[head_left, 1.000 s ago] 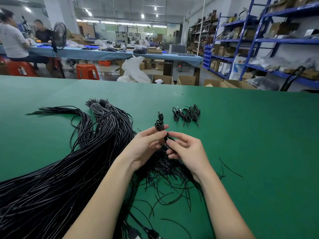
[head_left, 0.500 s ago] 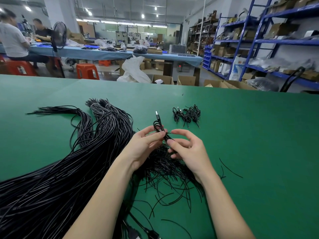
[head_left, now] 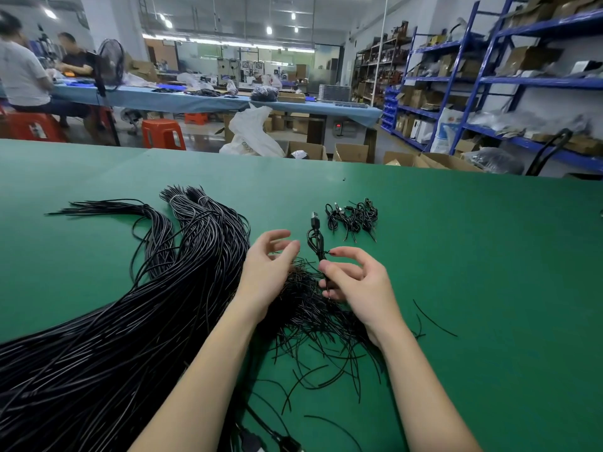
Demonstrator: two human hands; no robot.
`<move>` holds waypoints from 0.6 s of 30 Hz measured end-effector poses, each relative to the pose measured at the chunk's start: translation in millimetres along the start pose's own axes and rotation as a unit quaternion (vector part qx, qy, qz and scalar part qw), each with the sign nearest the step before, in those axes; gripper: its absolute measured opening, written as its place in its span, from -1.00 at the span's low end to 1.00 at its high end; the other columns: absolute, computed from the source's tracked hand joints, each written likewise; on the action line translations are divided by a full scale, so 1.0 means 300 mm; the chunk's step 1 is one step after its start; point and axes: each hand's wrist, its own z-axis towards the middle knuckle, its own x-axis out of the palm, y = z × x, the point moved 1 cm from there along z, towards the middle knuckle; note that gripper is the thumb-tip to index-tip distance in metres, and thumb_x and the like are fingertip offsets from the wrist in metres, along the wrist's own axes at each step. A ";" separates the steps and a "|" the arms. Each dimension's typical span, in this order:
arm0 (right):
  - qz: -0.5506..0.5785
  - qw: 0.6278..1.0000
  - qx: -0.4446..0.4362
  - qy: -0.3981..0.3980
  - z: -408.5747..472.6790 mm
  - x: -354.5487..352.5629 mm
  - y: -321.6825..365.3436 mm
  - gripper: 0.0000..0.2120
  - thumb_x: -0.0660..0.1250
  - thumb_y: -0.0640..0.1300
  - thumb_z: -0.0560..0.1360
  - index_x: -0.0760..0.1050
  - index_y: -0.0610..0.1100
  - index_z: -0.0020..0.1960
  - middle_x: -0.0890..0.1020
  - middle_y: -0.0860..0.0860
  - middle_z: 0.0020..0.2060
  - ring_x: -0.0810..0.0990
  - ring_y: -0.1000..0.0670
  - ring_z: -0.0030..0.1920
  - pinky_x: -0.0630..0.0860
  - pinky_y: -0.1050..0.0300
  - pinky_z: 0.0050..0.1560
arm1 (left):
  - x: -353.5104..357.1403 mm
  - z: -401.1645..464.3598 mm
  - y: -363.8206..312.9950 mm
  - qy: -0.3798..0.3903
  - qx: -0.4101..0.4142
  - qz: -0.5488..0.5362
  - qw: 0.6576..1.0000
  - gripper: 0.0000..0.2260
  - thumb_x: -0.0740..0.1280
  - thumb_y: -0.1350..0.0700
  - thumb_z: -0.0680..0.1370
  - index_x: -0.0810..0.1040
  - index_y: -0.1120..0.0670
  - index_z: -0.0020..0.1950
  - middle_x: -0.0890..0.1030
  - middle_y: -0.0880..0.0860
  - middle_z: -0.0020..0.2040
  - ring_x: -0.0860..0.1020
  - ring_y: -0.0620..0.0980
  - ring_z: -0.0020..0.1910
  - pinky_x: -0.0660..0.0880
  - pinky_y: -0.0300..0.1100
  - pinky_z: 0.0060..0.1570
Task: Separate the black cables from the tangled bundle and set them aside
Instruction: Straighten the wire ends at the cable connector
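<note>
Right hand [head_left: 355, 282] pinches a thin, glossy black cable [head_left: 316, 238], looped, USB plug uppermost. Left hand [head_left: 267, 265] released, fingers relaxed, beside the tangled bundle [head_left: 130, 321].

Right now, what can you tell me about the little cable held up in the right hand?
The cable is thin, black and glossy, folded into a small looped coil with a USB-style plug on its upper end. It stands nearly upright above the green table, pinched at its lower end by the right hand. The left hand is open beside it, not touching.
</note>
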 end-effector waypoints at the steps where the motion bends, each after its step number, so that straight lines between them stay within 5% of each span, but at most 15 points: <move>1: -0.012 1.000 0.001 -0.014 0.010 -0.005 -0.003 -0.76 0.52 -0.16 0.51 0.57 -0.07 0.13 0.76 -0.04 -0.16 0.72 0.03 -0.25 0.65 0.15 -0.22 | -0.006 0.002 0.002 -0.026 0.034 0.048 0.998 -0.83 0.41 0.11 0.58 0.59 0.04 0.17 0.65 -0.02 0.04 0.63 -0.07 -0.02 0.56 -0.28 0.01; 6: -0.146 0.985 0.001 -0.095 0.158 0.010 -0.012 -0.78 0.55 0.08 0.44 0.58 0.11 0.01 0.74 0.19 -0.25 0.69 0.13 -0.33 0.58 0.11 -0.19 | -0.020 -0.006 0.017 0.008 0.117 0.218 0.969 -0.91 0.41 0.11 0.56 0.61 0.01 0.06 0.66 -0.13 -0.07 0.59 -0.25 -0.12 0.40 -0.50 -0.13; 10: -0.195 0.973 -0.010 -0.121 0.367 0.056 -0.008 -0.75 0.53 -0.01 0.46 0.59 -0.01 0.08 0.73 0.04 -0.25 0.66 0.05 -0.37 0.67 0.01 -0.09 | -0.024 -0.006 0.020 0.032 0.121 0.246 0.961 -0.94 0.40 0.09 0.57 0.61 -0.02 0.03 0.65 -0.15 -0.08 0.58 -0.24 -0.08 0.41 -0.46 -0.09; 14: -0.290 0.949 -0.004 -0.125 0.539 0.080 -0.019 -0.68 0.50 -0.07 0.50 0.54 -0.08 0.22 0.68 -0.12 0.07 0.62 -0.08 0.01 0.51 0.10 0.06 | -0.034 -0.003 0.031 0.052 0.111 0.235 0.964 -0.96 0.40 0.07 0.57 0.62 -0.06 -0.01 0.66 -0.17 -0.10 0.56 -0.31 -0.11 0.39 -0.55 -0.15; 18: -0.456 0.887 0.007 -0.066 0.588 0.085 -0.064 -0.66 0.39 0.01 0.58 0.49 -0.01 0.33 0.58 -0.09 0.26 0.55 -0.10 0.12 0.40 0.13 0.01 | -0.037 0.003 0.038 0.057 0.115 0.238 0.963 -0.97 0.40 0.06 0.57 0.63 -0.07 -0.03 0.66 -0.19 -0.11 0.55 -0.34 -0.09 0.38 -0.55 -0.16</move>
